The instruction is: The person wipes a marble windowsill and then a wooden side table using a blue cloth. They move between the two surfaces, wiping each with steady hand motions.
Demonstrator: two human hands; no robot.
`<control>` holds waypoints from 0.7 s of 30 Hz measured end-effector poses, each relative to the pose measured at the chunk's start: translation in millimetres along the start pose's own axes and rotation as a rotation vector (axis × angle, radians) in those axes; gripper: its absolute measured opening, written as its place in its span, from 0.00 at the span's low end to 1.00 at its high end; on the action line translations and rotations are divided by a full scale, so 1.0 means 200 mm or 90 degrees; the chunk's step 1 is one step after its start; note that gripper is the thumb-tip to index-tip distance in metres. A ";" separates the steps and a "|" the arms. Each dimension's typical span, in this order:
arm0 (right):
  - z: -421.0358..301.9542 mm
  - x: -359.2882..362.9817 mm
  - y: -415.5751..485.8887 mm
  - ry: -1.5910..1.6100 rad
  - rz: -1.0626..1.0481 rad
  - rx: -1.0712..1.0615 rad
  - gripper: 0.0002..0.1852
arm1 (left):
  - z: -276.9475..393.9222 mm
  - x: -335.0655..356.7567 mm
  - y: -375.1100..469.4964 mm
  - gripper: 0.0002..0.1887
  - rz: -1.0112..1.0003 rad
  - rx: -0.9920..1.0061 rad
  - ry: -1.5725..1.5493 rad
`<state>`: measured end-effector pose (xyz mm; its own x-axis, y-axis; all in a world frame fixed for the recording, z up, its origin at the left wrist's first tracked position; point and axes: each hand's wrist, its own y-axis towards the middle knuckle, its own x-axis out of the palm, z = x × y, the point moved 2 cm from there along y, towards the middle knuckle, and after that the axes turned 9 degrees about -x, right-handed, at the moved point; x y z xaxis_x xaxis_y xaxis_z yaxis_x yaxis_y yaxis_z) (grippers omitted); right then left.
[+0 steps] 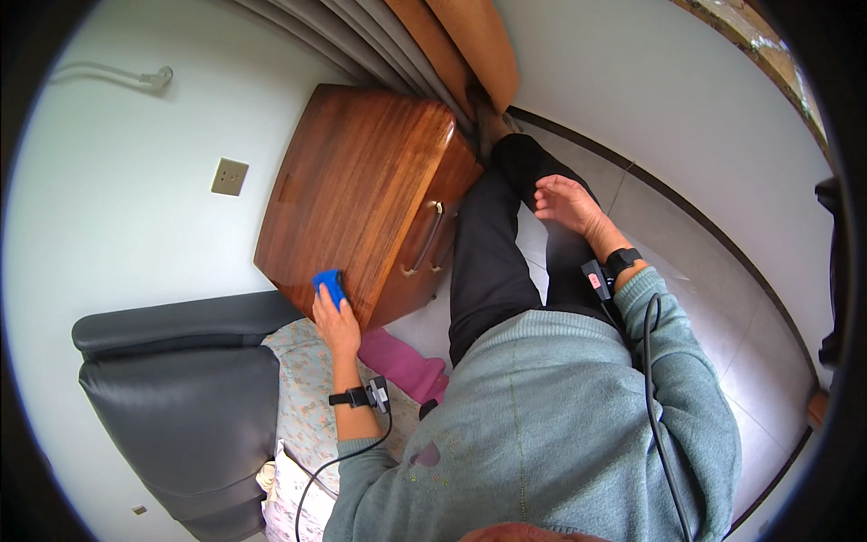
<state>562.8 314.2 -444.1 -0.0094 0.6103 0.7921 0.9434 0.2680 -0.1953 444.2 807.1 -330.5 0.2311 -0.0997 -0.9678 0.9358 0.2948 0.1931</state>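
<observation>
A blue sponge or folded cloth (328,283) rests on the top of a glossy wooden nightstand (352,176), near its lower corner. My left hand (338,324) grips it from above, fingers over its near edge. The nightstand's front carries a curved drawer handle (427,240) on metal mounts. My right hand (567,203) hovers above my right leg, away from the nightstand, with nothing in it and its fingers slightly curled and apart. Each wrist wears a black strap with a small cabled device.
A black padded headboard (183,413) and a bed with a floral sheet (305,366) adjoin the nightstand. Pink fabric (406,366) lies on the bed's edge. Grey and orange curtains (474,47) hang behind the nightstand. A wall socket (230,177) sits beside it. Grey tiles (704,291) cover the floor.
</observation>
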 end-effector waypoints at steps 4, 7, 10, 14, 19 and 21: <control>0.00 0.00 0.00 0.005 -0.002 -0.002 0.08 | -0.23 0.02 -0.03 0.29 0.024 -0.069 0.001; 0.00 0.00 0.00 0.020 -0.011 -0.008 0.08 | -0.32 0.05 0.05 0.29 0.042 -0.063 0.013; 0.00 0.00 0.01 0.026 -0.011 -0.004 0.08 | -0.36 0.06 0.19 0.30 0.042 -0.062 0.047; 0.00 0.00 0.01 0.034 -0.012 -0.001 0.09 | -0.35 0.10 0.40 0.31 0.004 -0.152 0.092; -0.01 -0.01 0.03 0.036 -0.010 0.010 0.10 | -0.30 0.13 0.65 0.31 -0.045 -0.265 0.130; -0.01 -0.01 0.05 0.041 -0.015 0.017 0.10 | -0.29 0.15 0.76 0.31 -0.051 -0.270 0.130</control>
<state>572.1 314.8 -446.0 -0.0097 0.5538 0.8326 0.9341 0.3022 -0.1901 578.2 903.1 -339.2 0.0665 0.0382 -0.9971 0.7479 0.6595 0.0751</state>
